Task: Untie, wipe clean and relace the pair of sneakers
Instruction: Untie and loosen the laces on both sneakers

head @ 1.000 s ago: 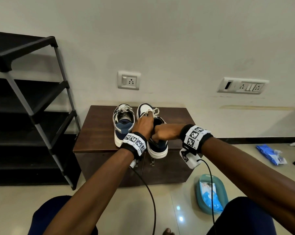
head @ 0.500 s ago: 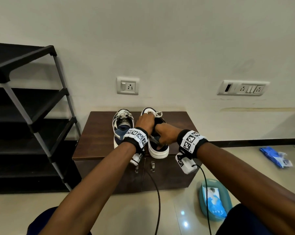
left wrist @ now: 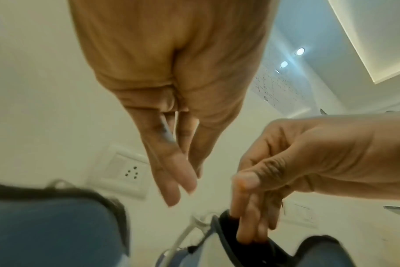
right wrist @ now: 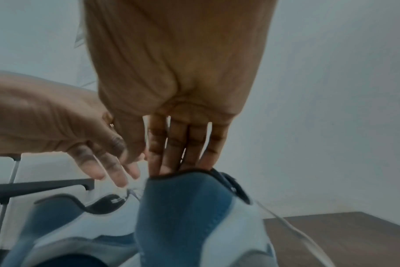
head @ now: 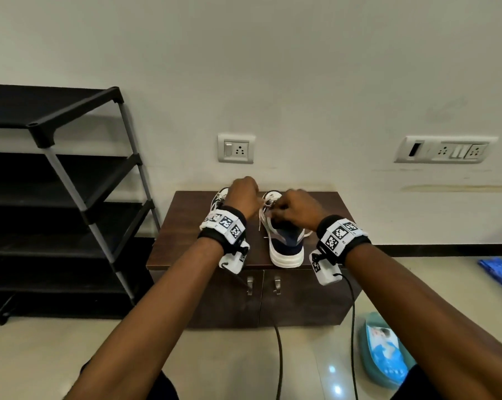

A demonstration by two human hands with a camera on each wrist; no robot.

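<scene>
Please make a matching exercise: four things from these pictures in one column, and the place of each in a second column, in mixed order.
Things
1. navy and white sneaker
2. black metal shelf rack
3. teal plastic basin
4. white wall socket

Places
A. on the floor, right of the cabinet
B. on the wall above the cabinet
C. on the brown wooden cabinet
D. left of the cabinet

Pairs: 1-C, 2-D, 3-A, 4-B
</scene>
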